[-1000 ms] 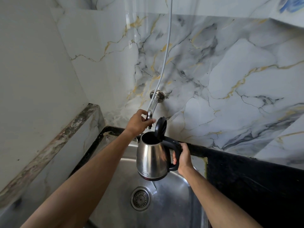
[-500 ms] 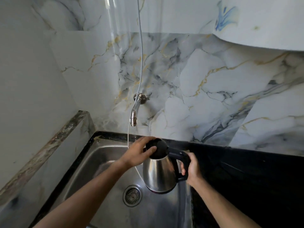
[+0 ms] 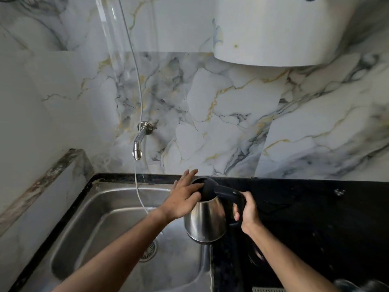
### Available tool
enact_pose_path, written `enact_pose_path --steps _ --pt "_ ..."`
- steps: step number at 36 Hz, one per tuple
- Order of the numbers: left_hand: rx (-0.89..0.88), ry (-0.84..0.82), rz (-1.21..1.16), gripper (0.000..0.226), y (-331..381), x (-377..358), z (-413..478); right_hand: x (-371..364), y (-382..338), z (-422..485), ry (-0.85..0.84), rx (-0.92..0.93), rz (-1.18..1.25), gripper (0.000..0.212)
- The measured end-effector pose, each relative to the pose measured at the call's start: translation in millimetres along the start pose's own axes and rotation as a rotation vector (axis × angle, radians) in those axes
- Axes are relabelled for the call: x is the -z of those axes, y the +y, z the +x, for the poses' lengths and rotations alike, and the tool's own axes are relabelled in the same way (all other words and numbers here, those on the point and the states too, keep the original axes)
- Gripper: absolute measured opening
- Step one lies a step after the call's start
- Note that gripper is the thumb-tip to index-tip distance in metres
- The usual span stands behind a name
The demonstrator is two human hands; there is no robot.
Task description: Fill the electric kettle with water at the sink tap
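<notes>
The steel electric kettle [image 3: 205,220] with a black lid and handle hangs over the right rim of the steel sink [image 3: 101,218]. My right hand [image 3: 247,211] grips its black handle. My left hand [image 3: 183,199] lies flat with fingers spread on the black lid [image 3: 207,189], which is nearly down. The chrome tap [image 3: 137,144] juts from the marble wall up and to the left of the kettle, well apart from it. No stream of water is visible at the spout.
A thin grey cable [image 3: 137,186] hangs down past the tap into the sink. The drain [image 3: 148,251] sits in the basin. A black countertop [image 3: 315,218] lies to the right, a white rounded appliance [image 3: 277,30] hangs above, and a stone ledge [image 3: 42,184] runs at the left.
My left hand left the tap and came down on the lid, pushing it from upright to nearly shut. The kettle moved down and right, away from the spout toward the counter.
</notes>
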State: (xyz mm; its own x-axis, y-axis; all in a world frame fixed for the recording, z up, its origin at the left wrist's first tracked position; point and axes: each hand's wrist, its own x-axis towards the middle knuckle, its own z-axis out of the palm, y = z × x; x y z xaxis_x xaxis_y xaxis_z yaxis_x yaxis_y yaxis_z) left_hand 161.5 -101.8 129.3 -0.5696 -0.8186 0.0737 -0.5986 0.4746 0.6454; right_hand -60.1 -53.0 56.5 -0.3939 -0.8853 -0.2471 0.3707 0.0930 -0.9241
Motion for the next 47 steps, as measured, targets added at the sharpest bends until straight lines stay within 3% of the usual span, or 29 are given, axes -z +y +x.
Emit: enact_pose_path --steps 8,11,14,16,18,20,32,41,47 --pt "-0.062 -0.026 0.016 0.057 49 -39 6 69 -19 -15 0.044 0.036 0.028 0.043" --pt "-0.066 0.040 -0.137 0.049 60 -57 6 97 -31 -18 0.061 0.051 0.024 0.041" --pt "0.179 0.088 -0.535 0.043 71 -73 1 125 -39 -18 0.080 0.043 0.033 0.043" --pt "0.404 -0.020 -0.820 0.055 78 -84 -2 143 -41 -17 0.072 0.039 0.024 0.046" --pt "0.507 -0.133 -0.958 0.069 82 -97 -2 159 -41 -16 0.055 0.035 0.002 0.046" --pt "0.543 -0.147 -1.019 0.075 87 -108 -2 170 -40 -15 0.049 0.033 -0.017 0.042" --pt "0.648 -0.111 -1.069 0.104 117 -167 -8 227 -20 -14 0.127 -0.018 0.027 0.037" --pt "0.667 -0.087 -1.091 0.101 120 -179 -9 236 -13 -15 0.132 -0.053 0.021 0.039" --pt "0.687 -0.112 -1.051 0.100 126 -178 -6 245 -20 -14 0.121 -0.109 -0.113 0.042"
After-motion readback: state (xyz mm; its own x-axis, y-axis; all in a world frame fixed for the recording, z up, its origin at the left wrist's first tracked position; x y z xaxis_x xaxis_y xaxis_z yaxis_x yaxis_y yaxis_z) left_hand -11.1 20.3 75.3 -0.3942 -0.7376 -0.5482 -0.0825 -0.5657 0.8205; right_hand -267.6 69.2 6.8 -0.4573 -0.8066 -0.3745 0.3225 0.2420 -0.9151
